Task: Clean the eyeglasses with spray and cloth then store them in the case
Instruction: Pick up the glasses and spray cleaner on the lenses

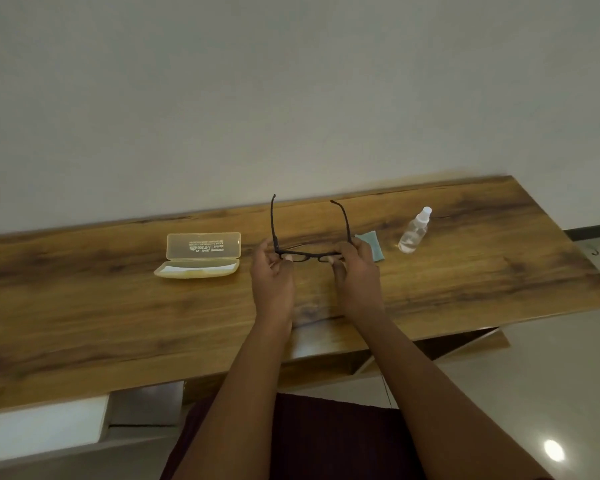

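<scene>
Dark-framed eyeglasses are held above the middle of the wooden table, both temple arms unfolded and pointing away from me. My left hand pinches the left end of the frame and my right hand pinches the right end. A translucent yellow case lies open to the left, lid up. To the right, a small teal cloth lies partly behind my right hand. Beyond it stands a clear spray bottle with a white cap.
The table's far edge meets a plain wall. Its right end drops off to a pale tiled floor. Open shelf compartments sit under the near edge, above my lap.
</scene>
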